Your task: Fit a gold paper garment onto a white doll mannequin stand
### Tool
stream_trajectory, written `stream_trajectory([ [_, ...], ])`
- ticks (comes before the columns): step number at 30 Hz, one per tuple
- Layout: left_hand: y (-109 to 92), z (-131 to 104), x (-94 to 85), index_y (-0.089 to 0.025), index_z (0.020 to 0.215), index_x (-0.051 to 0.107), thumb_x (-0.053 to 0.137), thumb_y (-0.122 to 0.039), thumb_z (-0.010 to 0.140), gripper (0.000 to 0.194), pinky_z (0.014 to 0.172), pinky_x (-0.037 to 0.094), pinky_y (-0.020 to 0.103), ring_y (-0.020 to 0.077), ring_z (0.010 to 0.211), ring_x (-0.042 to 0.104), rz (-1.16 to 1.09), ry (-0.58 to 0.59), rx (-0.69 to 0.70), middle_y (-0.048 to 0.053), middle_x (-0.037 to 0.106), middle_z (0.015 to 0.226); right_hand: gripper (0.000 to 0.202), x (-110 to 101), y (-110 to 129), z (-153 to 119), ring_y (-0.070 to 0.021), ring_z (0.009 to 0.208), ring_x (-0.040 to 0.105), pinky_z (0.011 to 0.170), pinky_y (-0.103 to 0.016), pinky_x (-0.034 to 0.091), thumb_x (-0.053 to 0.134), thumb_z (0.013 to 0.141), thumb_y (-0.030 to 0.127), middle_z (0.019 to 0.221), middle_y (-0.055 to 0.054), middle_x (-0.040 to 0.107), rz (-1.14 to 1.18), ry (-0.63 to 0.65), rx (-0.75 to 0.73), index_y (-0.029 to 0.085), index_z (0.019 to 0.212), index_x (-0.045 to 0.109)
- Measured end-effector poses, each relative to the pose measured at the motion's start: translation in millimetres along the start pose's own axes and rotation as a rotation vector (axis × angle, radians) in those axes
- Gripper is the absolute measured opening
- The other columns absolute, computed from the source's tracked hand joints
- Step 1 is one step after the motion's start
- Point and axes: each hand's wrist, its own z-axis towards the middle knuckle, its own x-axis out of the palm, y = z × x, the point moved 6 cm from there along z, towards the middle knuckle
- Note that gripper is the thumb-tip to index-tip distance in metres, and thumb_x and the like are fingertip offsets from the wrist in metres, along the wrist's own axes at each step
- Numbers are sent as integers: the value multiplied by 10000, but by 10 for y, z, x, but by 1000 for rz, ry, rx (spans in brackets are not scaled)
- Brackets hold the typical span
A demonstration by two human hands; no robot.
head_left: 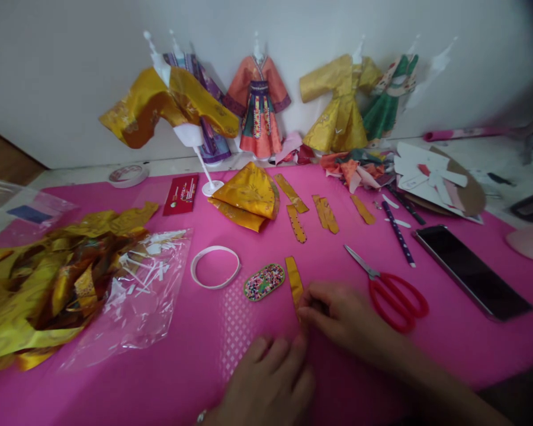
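Note:
A narrow gold fabric strip [294, 278] lies on the pink mat, its lower end at my fingers. My right hand [337, 313] is closed in a pinch at the strip's right edge. Lower and to the left, my left hand [270, 378] rests with curled fingers, its index fingertip near the strip's bottom end; whether it grips anything is hidden. Left of the strip sits an oval dish of colourful beads [265, 282], with a white tape ring [215, 267] beyond it. Red-handled scissors [388, 290] lie slightly open to the right of my right hand.
Several gold pieces [326, 214] and folded gold fabric [249, 195] lie farther back. A phone [473, 272] and pen [398, 234] are at right. Gold scraps [62, 284] and a clear bag [160, 296] cover the left. Dressed doll stands [258, 112] line the wall.

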Motion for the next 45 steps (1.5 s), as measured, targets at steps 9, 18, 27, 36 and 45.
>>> stream_trajectory([
  [9,13,-14,0,-212,849,602,551,-356,996,212,772,322,347,200,773,537,5,-23,2,53,736,1097,122,0,4,-13,-134,631,539,580,-262,306,613,853,149,698,22,643,-38,-1,8,190,739,601],
  [18,2,2,4,-208,861,605,566,-356,990,200,772,335,346,196,772,545,-8,-28,-7,49,735,1107,113,3,14,-18,-141,660,565,590,-263,318,613,856,151,725,20,662,-51,-5,8,193,751,610],
  [27,16,12,-2,-209,848,613,549,-337,999,208,769,333,342,196,770,539,-10,-45,-10,45,741,1069,125,4,24,-22,-144,670,569,606,-265,326,609,862,149,729,16,665,-65,3,2,192,745,603],
  [36,6,-23,17,-212,869,615,570,-358,985,192,763,311,339,196,794,511,8,-1,16,44,702,1143,127,11,37,-15,-137,659,562,593,-258,323,609,854,131,725,12,663,-77,1,0,188,740,599],
  [45,20,-11,4,-209,870,618,587,-347,974,175,790,321,350,205,808,535,4,9,-12,55,719,1137,111,8,27,-6,-146,663,561,592,-267,308,620,853,132,734,3,669,-114,-5,-2,189,758,618],
])
